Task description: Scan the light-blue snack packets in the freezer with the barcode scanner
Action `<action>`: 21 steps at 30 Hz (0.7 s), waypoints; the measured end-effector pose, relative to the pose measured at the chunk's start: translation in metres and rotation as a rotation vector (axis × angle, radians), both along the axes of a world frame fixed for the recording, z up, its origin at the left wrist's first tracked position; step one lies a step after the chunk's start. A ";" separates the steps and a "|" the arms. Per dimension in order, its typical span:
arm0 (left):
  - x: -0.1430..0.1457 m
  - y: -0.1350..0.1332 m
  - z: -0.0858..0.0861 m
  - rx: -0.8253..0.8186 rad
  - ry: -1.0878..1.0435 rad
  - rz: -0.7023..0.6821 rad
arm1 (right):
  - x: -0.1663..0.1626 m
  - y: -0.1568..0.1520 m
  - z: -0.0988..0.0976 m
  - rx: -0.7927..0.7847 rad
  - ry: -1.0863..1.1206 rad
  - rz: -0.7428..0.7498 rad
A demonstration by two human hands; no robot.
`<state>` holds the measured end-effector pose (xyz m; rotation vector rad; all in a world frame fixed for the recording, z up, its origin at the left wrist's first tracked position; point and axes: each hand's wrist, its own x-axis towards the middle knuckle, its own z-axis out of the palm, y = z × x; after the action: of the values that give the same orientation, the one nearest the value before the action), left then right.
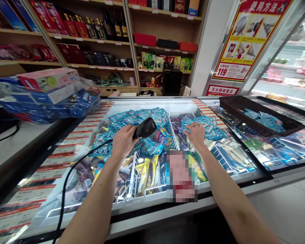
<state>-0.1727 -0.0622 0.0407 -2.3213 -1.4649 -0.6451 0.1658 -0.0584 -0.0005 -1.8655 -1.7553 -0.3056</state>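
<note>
My left hand [124,139] is wrapped round the handle of a black barcode scanner [146,127], its head pointing right. A black cord [64,189] runs from the scanner down to the lower left. My right hand [196,134] has its fingers curled at the edge of a light-blue ice cream packet [186,122], among several similar packets [212,126] spread to its right. Below and beyond the scanner, a heap of blue packets [127,119] fills the back of the chest freezer [122,205]. Yellow wrapped ice creams [148,173] lie nearer me.
A brown plastic basket [289,128] with blue packets stands on the freezer's right side. At left is a pile of plastic-wrapped boxes [51,96]. A pixelated pink object [181,173] lies at the front edge. White wire dividers [174,135] split the freezer. Shelves [165,37] stand behind.
</note>
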 end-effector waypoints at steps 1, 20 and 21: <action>-0.001 0.000 0.000 0.003 0.000 0.004 | 0.002 0.000 -0.001 -0.012 0.011 -0.043; -0.017 0.000 0.004 0.060 -0.056 0.058 | -0.055 0.032 -0.007 -0.074 -0.078 0.556; -0.017 0.000 0.004 0.060 -0.058 0.060 | -0.059 0.037 -0.006 -0.078 -0.085 0.589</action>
<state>-0.1900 -0.0618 0.0446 -2.2217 -1.5132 -0.7353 0.1070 -0.0219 -0.0063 -1.3108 -2.3003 -0.0876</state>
